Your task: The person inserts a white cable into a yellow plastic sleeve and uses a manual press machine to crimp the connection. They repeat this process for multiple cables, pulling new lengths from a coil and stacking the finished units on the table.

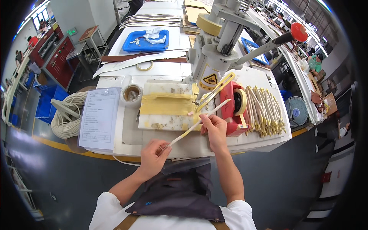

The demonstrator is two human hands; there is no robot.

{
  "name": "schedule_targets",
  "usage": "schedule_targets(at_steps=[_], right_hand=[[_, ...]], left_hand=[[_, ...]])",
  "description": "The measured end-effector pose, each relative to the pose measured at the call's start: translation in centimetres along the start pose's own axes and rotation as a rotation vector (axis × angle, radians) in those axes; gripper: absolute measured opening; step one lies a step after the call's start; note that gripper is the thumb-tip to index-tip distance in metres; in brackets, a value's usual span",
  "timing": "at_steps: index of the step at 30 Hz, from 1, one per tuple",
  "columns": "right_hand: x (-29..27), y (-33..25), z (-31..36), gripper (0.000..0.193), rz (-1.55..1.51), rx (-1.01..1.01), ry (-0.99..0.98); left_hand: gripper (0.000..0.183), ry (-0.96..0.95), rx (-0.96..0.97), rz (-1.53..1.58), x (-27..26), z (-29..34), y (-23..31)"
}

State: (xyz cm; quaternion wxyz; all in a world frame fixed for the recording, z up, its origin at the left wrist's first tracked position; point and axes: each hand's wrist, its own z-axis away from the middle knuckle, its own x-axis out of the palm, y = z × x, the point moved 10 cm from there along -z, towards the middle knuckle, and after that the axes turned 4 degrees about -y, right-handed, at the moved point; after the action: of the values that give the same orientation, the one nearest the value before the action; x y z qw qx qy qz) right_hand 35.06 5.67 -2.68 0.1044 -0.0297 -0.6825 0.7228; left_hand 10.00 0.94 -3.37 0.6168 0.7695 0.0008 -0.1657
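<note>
A white cord (186, 133) with yellow tape wrapped on parts of it slants up to the right between my hands. My left hand (154, 156) pinches its lower end in front of the table edge. Farther up, my right hand (214, 129) grips the cord between thumb and fingers, its free tip reaching toward a red tape dispenser (229, 90). Behind the cord lies a white board (147, 123) covered in part by yellow tape. A grey hand press (211, 57) with a slotted yellow metal arm (219, 89) stands at the board's far right.
Many taped cords (264, 109) lie bundled right of the dispenser. On the left are a printed sheet (99, 115), a tape roll (132, 94) and a large cord coil (69, 124). A blue tray (132, 49) sits farther back. The press's red-knobbed lever (274, 41) juts out right.
</note>
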Motion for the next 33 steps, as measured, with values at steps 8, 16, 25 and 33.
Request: schedule_targets(at_steps=[8, 16, 25, 33], right_hand=[[-1.6, -0.5, -3.8, 0.022, 0.4, -0.03, 0.175], [-1.7, -3.0, -6.5, 0.026, 0.693, -0.077, 0.286], [0.2, -3.4, -6.1, 0.025, 0.943, -0.415, 0.354], [1.1, -3.6, -6.1, 0.017, 1.147, -0.423, 0.321]], left_hand=[[0.016, 0.089, 0.293, -0.452, 0.7, -4.0, 4.0], [0.023, 0.075, 0.405, -0.64, 1.9, -7.0, 4.1], [0.022, -0.017, 0.475, -0.641, 2.7, -8.6, 3.2], [0.007, -0.144, 0.459, -0.704, 3.2, -9.8, 2.2]])
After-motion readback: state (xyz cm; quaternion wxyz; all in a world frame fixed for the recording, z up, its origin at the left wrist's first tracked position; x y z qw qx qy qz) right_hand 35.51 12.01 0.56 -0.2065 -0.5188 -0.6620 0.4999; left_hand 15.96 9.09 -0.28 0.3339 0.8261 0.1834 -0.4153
